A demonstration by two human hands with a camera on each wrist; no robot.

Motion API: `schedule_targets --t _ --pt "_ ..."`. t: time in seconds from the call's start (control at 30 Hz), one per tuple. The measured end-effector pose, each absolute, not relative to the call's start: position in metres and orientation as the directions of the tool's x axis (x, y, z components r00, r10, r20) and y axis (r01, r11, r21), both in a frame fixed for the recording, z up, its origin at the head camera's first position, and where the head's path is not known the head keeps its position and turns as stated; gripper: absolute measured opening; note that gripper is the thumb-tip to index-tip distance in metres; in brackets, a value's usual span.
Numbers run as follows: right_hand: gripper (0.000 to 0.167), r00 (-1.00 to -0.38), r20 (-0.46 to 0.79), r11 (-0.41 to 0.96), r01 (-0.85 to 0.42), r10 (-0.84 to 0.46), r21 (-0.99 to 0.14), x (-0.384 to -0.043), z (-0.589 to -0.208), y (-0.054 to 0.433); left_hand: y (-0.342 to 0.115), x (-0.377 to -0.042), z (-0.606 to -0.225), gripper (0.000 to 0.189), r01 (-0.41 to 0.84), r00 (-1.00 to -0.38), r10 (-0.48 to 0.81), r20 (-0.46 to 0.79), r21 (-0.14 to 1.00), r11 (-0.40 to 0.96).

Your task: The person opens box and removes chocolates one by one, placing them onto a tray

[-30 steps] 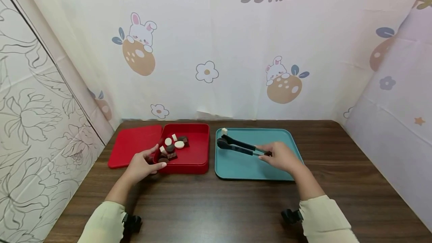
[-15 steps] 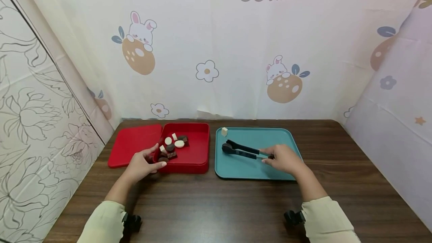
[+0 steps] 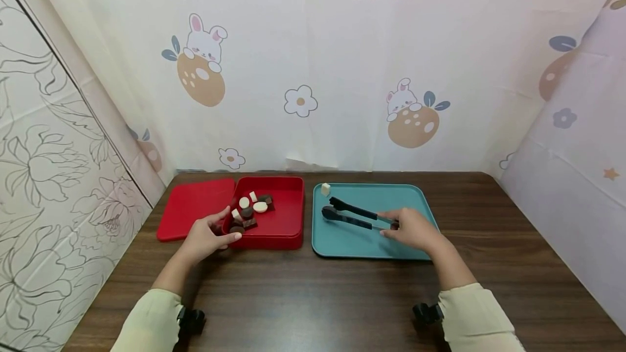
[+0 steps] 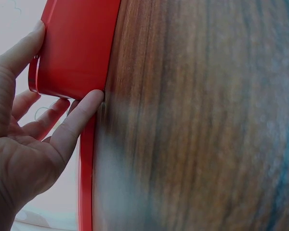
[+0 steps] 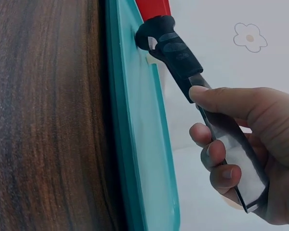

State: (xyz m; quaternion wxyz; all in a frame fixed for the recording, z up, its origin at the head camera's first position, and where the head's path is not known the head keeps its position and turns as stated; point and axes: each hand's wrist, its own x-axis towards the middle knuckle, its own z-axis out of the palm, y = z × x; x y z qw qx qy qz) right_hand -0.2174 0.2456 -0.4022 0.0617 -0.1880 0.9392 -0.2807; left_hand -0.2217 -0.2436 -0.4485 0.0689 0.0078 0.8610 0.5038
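In the head view my right hand [image 3: 409, 227] grips black-tipped tongs [image 3: 356, 209] by their metal arms over the teal tray [image 3: 386, 249]. The two tips stand apart with nothing between them. Just beyond them, a small white chocolate piece [image 3: 325, 189] sits in the tray's far left corner. My left hand [image 3: 202, 237] holds the near left corner of a red box [image 3: 274, 240], thumb and fingers on either side of it, as the left wrist view [image 4: 74, 62] also shows. Inside the box's left half lie several dark and white chocolates [image 3: 247, 213].
A flat red lid [image 3: 198, 208] lies left of the box. Box and tray stand side by side near the back edge of the dark wooden table [image 3: 313, 297], with a narrow gap between them. A printed curtain [image 3: 303, 42] hangs behind the table.
The tongs have drawn back to the right from the white chocolate piece, and their tips have spread wider. The left hand and the box have stayed in place.
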Motion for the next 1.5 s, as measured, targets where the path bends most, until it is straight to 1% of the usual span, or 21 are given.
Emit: schedule_targets --t 0.37,0.53,0.7,0.9,1.1,1.3,1.5 --pt "0.046 -0.921 0.035 0.741 -0.334 -0.388 -0.582 -0.219 -0.398 0.245 -0.244 -0.222 -0.448 0.091 -0.058 -0.990 0.084 -0.112 0.872 0.486" --pt "0.046 -0.915 0.061 0.730 -0.358 -0.400 -0.582 -0.220 -0.395 0.240 -0.244 -0.221 -0.448 0.091 -0.061 -0.990 0.083 -0.116 0.873 0.483" --pt "0.046 -0.905 0.060 0.726 -0.376 -0.421 -0.576 -0.221 -0.390 0.233 -0.244 -0.221 -0.448 0.091 -0.062 -0.990 0.083 -0.116 0.873 0.483" --pt "0.045 -0.883 0.064 0.725 -0.422 -0.466 -0.544 -0.228 -0.378 0.220 -0.244 -0.221 -0.449 0.091 -0.062 -0.990 0.080 -0.115 0.874 0.482" --pt "0.043 -0.839 0.066 0.702 -0.492 -0.539 -0.516 -0.238 -0.364 0.204 -0.244 -0.221 -0.449 0.090 -0.058 -0.991 0.076 -0.109 0.870 0.490" --pt "0.043 -0.795 0.029 0.667 -0.527 -0.606 -0.526 -0.252 -0.349 0.182 -0.244 -0.221 -0.450 0.090 -0.058 -0.992 0.072 -0.108 0.867 0.495" --pt "0.042 -0.783 -0.026 0.687 -0.528 -0.621 -0.499 -0.264 -0.337 0.161 -0.243 -0.222 -0.450 0.089 -0.058 -0.992 0.068 -0.106 0.864 0.499"
